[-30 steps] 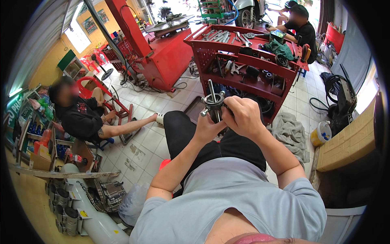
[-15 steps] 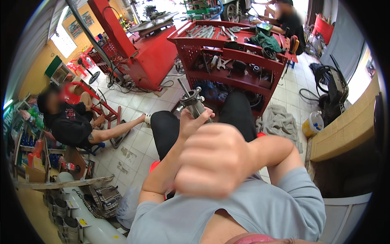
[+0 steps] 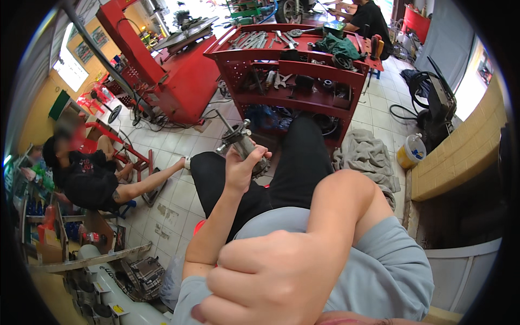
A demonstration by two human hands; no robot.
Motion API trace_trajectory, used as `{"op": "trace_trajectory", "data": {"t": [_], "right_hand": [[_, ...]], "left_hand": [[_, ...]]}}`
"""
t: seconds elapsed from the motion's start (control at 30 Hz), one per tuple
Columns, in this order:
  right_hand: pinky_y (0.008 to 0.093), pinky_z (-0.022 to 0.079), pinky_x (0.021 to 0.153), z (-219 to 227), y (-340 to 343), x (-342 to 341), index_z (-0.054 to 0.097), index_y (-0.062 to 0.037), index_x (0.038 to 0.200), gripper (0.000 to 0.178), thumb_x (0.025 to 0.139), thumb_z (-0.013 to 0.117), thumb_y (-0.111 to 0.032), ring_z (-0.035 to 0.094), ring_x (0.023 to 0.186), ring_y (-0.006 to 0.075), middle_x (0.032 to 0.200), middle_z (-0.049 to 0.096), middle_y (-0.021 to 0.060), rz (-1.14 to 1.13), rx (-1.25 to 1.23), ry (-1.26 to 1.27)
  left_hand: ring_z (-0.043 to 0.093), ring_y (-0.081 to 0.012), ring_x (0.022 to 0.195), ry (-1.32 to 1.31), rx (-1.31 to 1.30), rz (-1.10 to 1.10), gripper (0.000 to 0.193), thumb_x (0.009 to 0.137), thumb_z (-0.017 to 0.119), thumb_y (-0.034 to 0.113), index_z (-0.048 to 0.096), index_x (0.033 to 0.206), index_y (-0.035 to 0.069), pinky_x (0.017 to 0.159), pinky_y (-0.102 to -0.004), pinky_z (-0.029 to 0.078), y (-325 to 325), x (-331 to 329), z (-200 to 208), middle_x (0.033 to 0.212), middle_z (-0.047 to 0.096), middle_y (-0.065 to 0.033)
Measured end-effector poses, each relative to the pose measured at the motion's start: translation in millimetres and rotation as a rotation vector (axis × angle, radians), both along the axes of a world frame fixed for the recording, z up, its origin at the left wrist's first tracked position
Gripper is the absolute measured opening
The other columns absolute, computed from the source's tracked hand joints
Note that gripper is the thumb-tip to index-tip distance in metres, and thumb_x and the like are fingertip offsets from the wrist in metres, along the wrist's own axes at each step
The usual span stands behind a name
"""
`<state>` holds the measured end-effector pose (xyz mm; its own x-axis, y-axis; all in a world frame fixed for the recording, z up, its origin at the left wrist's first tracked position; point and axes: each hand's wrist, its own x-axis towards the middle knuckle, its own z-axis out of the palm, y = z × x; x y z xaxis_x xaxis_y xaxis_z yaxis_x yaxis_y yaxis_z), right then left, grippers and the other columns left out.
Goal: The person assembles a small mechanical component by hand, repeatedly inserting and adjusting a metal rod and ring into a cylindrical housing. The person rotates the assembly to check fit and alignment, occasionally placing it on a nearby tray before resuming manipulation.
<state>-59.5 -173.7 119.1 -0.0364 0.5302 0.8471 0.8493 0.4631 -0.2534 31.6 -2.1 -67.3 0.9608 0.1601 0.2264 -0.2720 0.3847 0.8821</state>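
My left hand (image 3: 242, 167) grips a grey metal cylinder-shaped part (image 3: 242, 142), held tilted over the gap between my knees. A flange with small round knobs sits near its upper end, and a thin metal rod sticks up out of it. Close to the camera, in front of my chest, my right hand (image 3: 260, 276) is curled into a fist with its back showing. Its palm is hidden, so whatever may be inside cannot be made out. The fist is apart from the metal part.
Ahead stands a red tool cart (image 3: 292, 62) with wrenches and a green cloth (image 3: 337, 47). To its right lie a grey cloth (image 3: 365, 160) and a bucket (image 3: 411, 151). A person (image 3: 86, 176) sits at the left; another person (image 3: 371, 24) works beyond the cart.
My right fist has moved down and closer to me, away from the metal part. The left hand keeps its hold on that part. The whole view has shifted slightly.
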Motion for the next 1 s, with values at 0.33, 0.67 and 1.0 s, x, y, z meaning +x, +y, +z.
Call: {"op": "trace_trajectory", "data": {"t": [0.33,0.67,1.0], "right_hand": [[0.0375,0.043,0.050,-86,46,106,0.059,-0.0077,0.070,0.017,0.061,0.064,-0.021,0.055,0.055,0.0226,0.063,0.054,0.0045,-0.051,0.125,-0.433],[0.0442,0.051,0.080,-244,83,344,0.070,-0.0113,0.097,0.040,0.085,0.059,-0.048,0.065,0.092,0.0343,0.093,0.069,0.0163,-0.803,-0.999,0.181],[0.0424,0.051,0.084,-341,117,394,0.067,-0.0099,0.108,0.038,0.084,0.060,-0.040,0.064,0.100,0.0329,0.101,0.068,0.0163,-0.671,-1.463,0.118]], "left_hand": [[0.066,-0.0211,0.087,0.479,-0.432,0.015,0.017,0.088,0.065,0.020,0.057,0.101,0.012,0.071,-0.0370,0.056,24,28,-69,0.089,0.065,-0.0077],[0.067,-0.0234,0.076,0.594,-0.279,0.054,0.018,0.084,0.064,0.025,0.058,0.083,0.009,0.062,-0.0416,0.057,81,161,-139,0.078,0.064,-0.0075],[0.065,-0.0153,0.068,0.552,-0.223,0.121,0.018,0.079,0.072,0.021,0.067,0.083,0.005,0.056,-0.0296,0.053,120,221,-187,0.077,0.067,-0.0063]]}}
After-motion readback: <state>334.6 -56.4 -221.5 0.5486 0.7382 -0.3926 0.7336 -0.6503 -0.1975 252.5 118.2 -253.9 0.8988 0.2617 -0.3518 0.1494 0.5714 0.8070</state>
